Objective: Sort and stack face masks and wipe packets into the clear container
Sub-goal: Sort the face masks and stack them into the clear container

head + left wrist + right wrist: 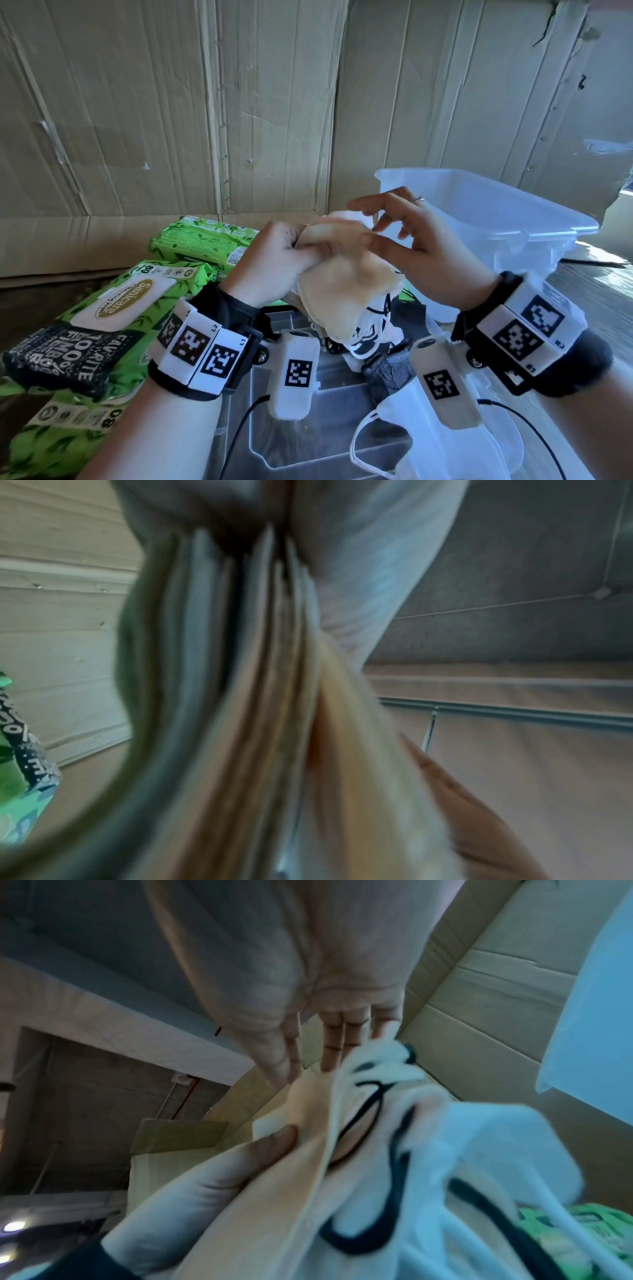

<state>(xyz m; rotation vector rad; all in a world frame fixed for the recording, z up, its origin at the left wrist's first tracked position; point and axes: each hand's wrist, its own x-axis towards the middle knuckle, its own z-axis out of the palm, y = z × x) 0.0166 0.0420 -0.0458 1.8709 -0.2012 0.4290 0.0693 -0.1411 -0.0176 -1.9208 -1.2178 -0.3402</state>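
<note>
Flattened cardboard sheets walled the back of the table. The stack of face masks was held up in the air between the two hands, beige ones on top, white ones with black ear loops hanging below. The left hand gripped one end of the stack, fingers curled round it. The right hand was at the other end with fingers spread and loose, only its thumb touching the top mask.

Just beyond the right hand stood the clear container, and nothing showed inside it. Left of the left hand lay the green wipe packets, unsorted. Below the wrists were more white masks on a clear lid. By my judgement the stacking was barely begun, with everything left to load.
</note>
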